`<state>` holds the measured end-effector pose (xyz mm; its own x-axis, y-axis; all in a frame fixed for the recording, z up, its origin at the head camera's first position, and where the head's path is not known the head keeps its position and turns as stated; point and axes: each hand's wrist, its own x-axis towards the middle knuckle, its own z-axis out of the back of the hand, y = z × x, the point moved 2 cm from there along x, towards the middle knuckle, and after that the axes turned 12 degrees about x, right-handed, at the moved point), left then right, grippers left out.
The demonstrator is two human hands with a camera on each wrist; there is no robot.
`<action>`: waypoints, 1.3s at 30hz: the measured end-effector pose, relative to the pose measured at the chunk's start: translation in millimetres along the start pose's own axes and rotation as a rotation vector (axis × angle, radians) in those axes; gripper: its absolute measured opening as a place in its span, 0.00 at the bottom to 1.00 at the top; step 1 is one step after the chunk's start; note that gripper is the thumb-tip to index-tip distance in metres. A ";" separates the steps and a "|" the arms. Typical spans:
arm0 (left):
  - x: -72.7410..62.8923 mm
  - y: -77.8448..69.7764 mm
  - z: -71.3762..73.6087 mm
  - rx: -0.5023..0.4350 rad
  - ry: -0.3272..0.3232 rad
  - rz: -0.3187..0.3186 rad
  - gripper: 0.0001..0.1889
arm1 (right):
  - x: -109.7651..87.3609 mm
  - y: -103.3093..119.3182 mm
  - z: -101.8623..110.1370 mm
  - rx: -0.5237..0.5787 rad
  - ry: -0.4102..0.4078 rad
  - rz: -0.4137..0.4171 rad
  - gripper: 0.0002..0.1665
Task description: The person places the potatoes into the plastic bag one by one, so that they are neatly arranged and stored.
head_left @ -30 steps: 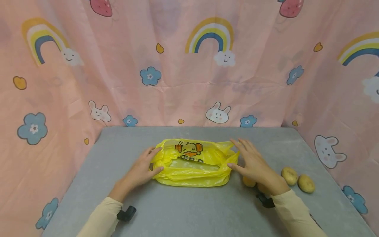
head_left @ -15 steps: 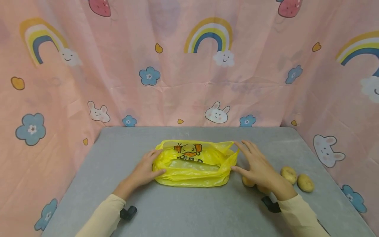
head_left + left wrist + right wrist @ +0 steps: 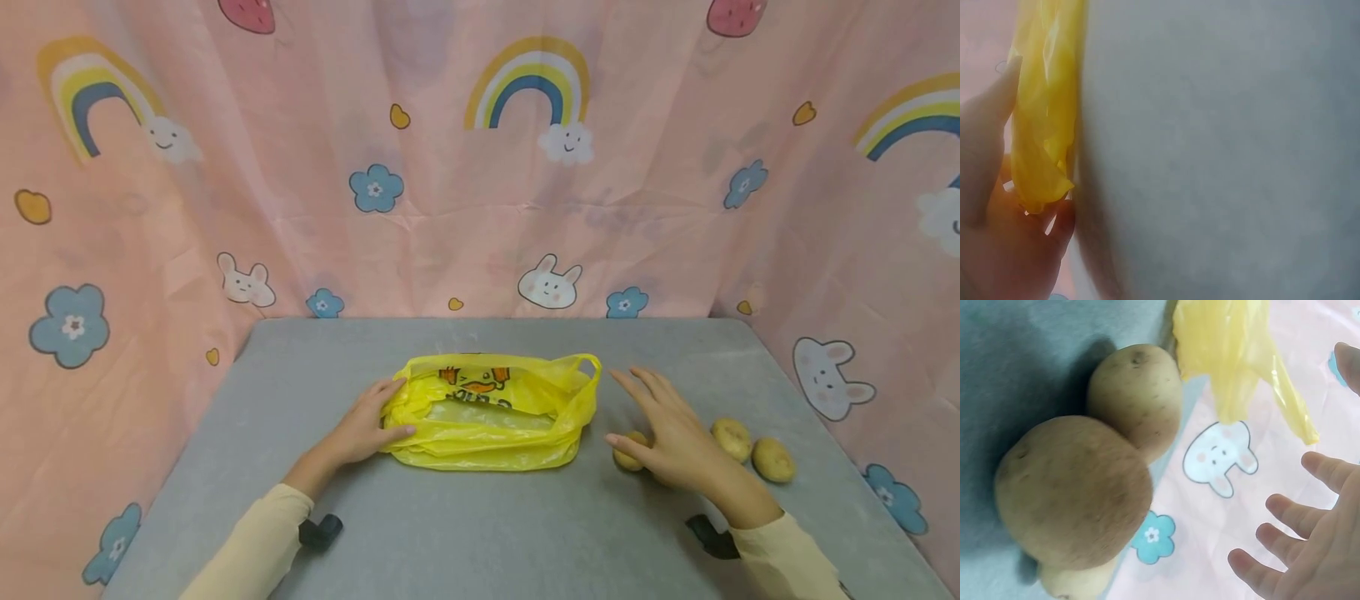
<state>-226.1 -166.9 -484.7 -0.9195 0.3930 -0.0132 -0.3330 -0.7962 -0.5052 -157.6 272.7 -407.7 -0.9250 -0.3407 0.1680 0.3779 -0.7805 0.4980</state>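
Note:
A yellow plastic bag (image 3: 487, 450) with a cartoon duck face lies in the middle of the table, its mouth spread open toward me. My left hand (image 3: 356, 433) rests against its left end, thumb at the front rim and fingers at the back; the left wrist view shows the bag's end (image 3: 1047, 131) between thumb and fingers. Just right of the bag's handle loop, my right hand (image 3: 678, 442) hovers with fingers spread and holds nothing. A potato (image 3: 628, 452) is partly hidden under it. In the right wrist view a large potato (image 3: 1072, 490) sits close beside another (image 3: 1135, 400).
Two more potatoes (image 3: 731, 440) lie to the right of my right hand on the grey table (image 3: 480, 533). A pink curtain (image 3: 450, 242) with rainbows, rabbits and flowers encloses the back and sides. Black straps (image 3: 321, 532) show at both wrists.
My right hand has let go of the bag's right handle and moved right, away from it. The handle now stands as a loop. My left hand stays at the bag's left end.

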 end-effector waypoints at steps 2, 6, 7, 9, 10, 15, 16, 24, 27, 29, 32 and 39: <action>0.0 1.0 -0.3 -0.009 0.007 -0.001 0.45 | -2.2 -1.1 0.0 -0.007 -0.006 0.008 0.50; -0.1 2.1 -0.3 -0.022 0.016 -0.003 0.45 | -6.7 -3.3 0.7 0.002 -0.011 0.012 0.50; 0.2 2.5 -0.2 -0.026 0.018 -0.002 0.45 | -7.8 -4.1 0.9 0.004 -0.012 0.010 0.49; 0.5 3.2 -0.1 -0.034 0.020 -0.001 0.46 | -9.8 -6.3 0.8 0.010 -0.012 0.007 0.49; 0.8 3.6 -0.3 -0.032 0.020 -0.002 0.46 | -10.6 -7.2 0.6 0.012 -0.013 0.006 0.49; 1.8 6.3 -1.4 -0.031 0.027 -0.007 0.46 | -14.6 -10.8 0.5 0.025 -0.008 -0.009 0.49; 2.0 6.7 -1.5 -0.032 0.029 -0.010 0.46 | -15.4 -11.4 0.6 0.029 -0.007 -0.011 0.49; 2.1 10.1 -2.0 -0.057 0.068 0.015 0.46 | -20.4 -15.9 1.0 0.057 -0.007 -0.017 0.47; 3.1 12.1 -3.8 -0.056 0.078 0.020 0.46 | -21.6 -17.3 0.9 0.063 -0.009 -0.019 0.46; 3.8 13.1 -4.8 -0.061 0.080 0.023 0.47 | -22.3 -18.2 0.9 0.061 -0.010 -0.019 0.45; 4.8 14.0 -5.5 -0.072 0.084 0.023 0.47 | -23.3 -19.0 1.1 0.058 -0.008 -0.019 0.45; 4.9 14.1 -3.9 -0.149 0.094 0.064 0.44 | -25.0 -19.0 2.0 0.059 -0.019 -0.005 0.44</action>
<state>-234.5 -174.4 -495.3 -0.9120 0.3903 -0.1265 -0.2333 -0.7469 -0.6226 -141.7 297.0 -419.7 -0.9279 -0.3263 0.1807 0.3704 -0.7498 0.5482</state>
